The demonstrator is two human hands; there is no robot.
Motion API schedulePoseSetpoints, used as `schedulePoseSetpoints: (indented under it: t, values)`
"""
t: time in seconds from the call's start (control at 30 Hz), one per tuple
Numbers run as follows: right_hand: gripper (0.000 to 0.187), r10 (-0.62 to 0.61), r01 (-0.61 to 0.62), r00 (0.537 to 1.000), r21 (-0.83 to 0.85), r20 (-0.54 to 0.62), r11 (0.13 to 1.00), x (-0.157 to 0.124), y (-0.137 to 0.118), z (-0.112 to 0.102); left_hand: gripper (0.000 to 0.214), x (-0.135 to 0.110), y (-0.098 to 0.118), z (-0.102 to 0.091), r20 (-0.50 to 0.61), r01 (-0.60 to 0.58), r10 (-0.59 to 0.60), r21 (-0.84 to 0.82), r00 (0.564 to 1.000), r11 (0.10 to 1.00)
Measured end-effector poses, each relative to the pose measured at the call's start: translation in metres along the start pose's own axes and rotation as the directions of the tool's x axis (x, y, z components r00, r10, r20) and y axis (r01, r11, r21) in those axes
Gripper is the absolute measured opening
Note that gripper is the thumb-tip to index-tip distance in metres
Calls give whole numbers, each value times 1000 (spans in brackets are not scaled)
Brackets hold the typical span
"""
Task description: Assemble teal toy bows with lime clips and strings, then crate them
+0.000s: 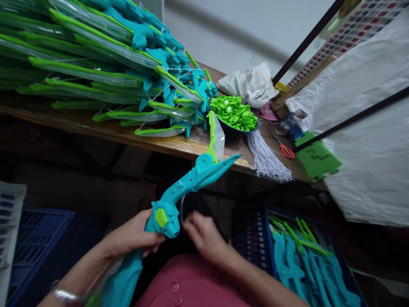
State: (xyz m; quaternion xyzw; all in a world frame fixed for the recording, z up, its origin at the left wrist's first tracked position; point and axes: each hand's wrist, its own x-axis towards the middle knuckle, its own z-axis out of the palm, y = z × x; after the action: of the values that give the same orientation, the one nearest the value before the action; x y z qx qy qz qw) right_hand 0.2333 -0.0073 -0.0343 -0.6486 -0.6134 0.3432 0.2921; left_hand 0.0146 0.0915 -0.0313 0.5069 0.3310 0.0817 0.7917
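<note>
1. The left hand (137,233) is wrapped round the middle of the blue-green bow (175,192), just below its green badge (161,218).
2. The right hand (204,235) is just right of that grip, by a thin pale string (182,209). Its fingers look bunched, but blur hides whether they hold the string.
3. A snug left hold should stop the bow twisting; a gentle, steady right hand should keep the string from snagging.
4. Up from the grip, a green-and-clear arm (216,138) sticks out; it's best kept from bumping the table (159,145).
5. Farther off are a bowl (230,128) of green bits (234,111), white strings (268,157) and, up-left, piled bows (96,72).
</note>
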Motion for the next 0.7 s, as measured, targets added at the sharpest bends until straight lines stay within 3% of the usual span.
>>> schedulePoseSetpoints:
  t: [0.03, 0.1, 0.17, 0.2, 0.33, 0.43, 0.57, 0.7]
  values:
    - [19, -9, -1, 995, 110, 96, 994, -10, -4, 17, 31, 5, -3, 1, 38, 3, -1, -48, 999, 999]
    - [24, 37, -177, 945, 413, 324, 894, -21, -6, 39, 31, 11, -13, 2, 71, 9, 0, -124, 997, 992]
    - [35, 76, -417, 864, 623, 497, 662, -21, -1, 47, 30, 12, -26, 2, 84, 37, -24, -158, 996, 987]
    - [40, 98, -484, 847, 679, 523, 552, -17, 3, 48, 31, 10, -33, 2, 100, 62, -46, -162, 994, 985]
    - [48, 272, -384, 914, 860, 301, 338, 18, 21, 31, 34, -9, -53, 4, 155, 216, -197, -119, 968, 969]
    - [41, 399, -227, 911, 938, 110, 260, 47, 35, 8, 38, -30, -63, 5, 92, 328, -327, -3, 941, 945]
    - [34, 500, -99, 864, 958, -51, 270, 73, 53, -24, 45, -53, -77, 2, -62, 402, -397, 119, 916, 908]
    - [33, 535, -53, 832, 940, -144, 337, 85, 61, -46, 46, -66, -87, -2, -119, 372, -358, 128, 926, 919]
